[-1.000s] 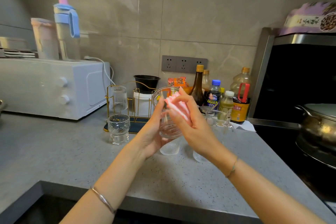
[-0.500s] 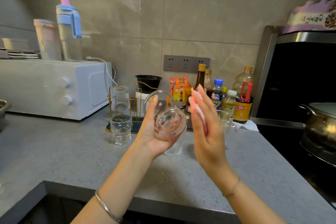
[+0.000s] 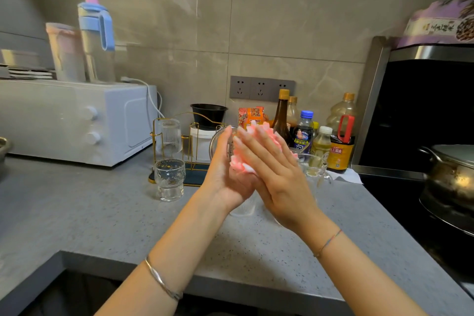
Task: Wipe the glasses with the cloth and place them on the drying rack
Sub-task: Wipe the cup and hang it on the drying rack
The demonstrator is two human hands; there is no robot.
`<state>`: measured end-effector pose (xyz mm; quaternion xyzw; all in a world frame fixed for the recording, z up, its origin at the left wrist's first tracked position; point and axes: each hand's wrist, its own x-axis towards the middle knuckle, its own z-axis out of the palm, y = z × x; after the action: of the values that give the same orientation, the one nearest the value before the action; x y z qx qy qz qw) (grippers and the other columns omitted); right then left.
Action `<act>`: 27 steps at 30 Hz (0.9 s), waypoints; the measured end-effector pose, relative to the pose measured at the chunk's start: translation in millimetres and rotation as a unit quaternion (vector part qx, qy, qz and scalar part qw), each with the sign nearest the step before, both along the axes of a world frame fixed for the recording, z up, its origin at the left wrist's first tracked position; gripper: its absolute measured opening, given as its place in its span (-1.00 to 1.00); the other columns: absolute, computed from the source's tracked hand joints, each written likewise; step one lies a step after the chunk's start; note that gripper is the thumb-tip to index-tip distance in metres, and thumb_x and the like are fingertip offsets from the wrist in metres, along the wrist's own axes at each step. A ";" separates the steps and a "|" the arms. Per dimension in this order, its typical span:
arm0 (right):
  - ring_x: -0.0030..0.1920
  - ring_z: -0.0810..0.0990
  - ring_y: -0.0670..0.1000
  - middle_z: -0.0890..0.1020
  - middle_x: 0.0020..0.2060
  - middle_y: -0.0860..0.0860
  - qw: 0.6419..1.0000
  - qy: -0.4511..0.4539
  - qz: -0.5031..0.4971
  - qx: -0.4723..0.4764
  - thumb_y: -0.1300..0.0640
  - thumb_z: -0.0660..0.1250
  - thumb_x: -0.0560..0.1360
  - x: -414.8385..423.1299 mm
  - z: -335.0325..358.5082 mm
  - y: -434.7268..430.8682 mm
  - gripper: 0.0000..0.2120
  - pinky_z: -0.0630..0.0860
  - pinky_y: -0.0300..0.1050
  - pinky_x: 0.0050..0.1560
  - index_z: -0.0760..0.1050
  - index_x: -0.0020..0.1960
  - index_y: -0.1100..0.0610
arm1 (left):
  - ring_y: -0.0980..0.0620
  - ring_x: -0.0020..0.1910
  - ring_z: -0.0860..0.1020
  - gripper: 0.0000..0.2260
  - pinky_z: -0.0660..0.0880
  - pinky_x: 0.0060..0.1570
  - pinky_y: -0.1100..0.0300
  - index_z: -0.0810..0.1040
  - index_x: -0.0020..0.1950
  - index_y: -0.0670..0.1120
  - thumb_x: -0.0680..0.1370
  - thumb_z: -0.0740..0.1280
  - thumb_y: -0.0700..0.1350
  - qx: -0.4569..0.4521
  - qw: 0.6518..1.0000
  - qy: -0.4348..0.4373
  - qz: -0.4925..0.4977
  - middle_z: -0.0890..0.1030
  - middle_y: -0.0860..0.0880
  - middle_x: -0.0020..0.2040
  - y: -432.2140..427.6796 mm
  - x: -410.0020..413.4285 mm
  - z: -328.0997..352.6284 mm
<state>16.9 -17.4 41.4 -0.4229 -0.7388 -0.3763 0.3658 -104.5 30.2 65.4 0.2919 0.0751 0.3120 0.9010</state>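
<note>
My left hand [image 3: 225, 172] holds a clear glass [image 3: 214, 141] up above the table [image 3: 102, 213]. Its grip cups the glass from the side, so only the rim shows past the fingers. My right hand [image 3: 278, 179] lies flat with its fingers straight, pressing the pink cloth [image 3: 241, 165] against the glass; that grip curls round nothing. Just behind the hands stands the gold wire drying rack [image 3: 196, 174], with a ribbed glass [image 3: 169, 136] upside down on its left side. A patterned glass [image 3: 169, 178] stands on the table in front of the rack. A glass mug [image 3: 316, 170] sits just right of my hands.
</note>
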 end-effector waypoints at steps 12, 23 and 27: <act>0.55 0.14 -0.01 0.25 0.50 -0.04 0.994 0.104 -0.002 -0.015 -0.01 -0.03 0.68 -22.8 9.4 -0.3 -0.58 0.13 0.00 0.53 0.20 0.50 0.11 | 0.04 0.27 0.53 -0.54 0.29 0.43 0.16 0.64 0.14 -0.19 0.41 0.38 0.12 -0.030 0.999 -0.039 0.012 0.61 -0.09 0.23 0.0 2.1 -9.0; 0.57 0.02 -0.01 0.15 0.53 -0.04 0.995 0.094 -0.025 -0.020 -0.01 -0.08 0.69 -28.0 -1.5 -3.4 -0.57 -0.01 -0.02 0.55 0.18 0.52 0.09 | -0.02 0.01 0.68 -0.51 0.56 0.15 0.10 0.71 -0.01 -0.14 0.57 0.19 0.23 0.010 0.999 -0.024 0.026 0.69 -0.08 0.01 0.3 10.8 -9.5; 0.57 -0.04 -0.04 0.12 0.56 -0.04 0.981 0.186 -0.008 -0.044 -0.08 -0.10 0.67 -17.4 12.9 -5.6 -0.54 -0.01 0.01 0.55 0.12 0.54 0.01 | -0.02 0.07 0.66 -0.51 0.54 0.14 0.15 0.60 0.24 -0.12 0.49 0.33 0.21 0.017 0.999 -0.024 0.037 0.67 -0.09 0.12 1.3 8.8 -5.1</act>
<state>-0.5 -23.0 54.3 -0.5068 -0.6701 -0.2609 0.4754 -95.6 31.5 60.3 0.2967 0.0589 0.3535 0.8852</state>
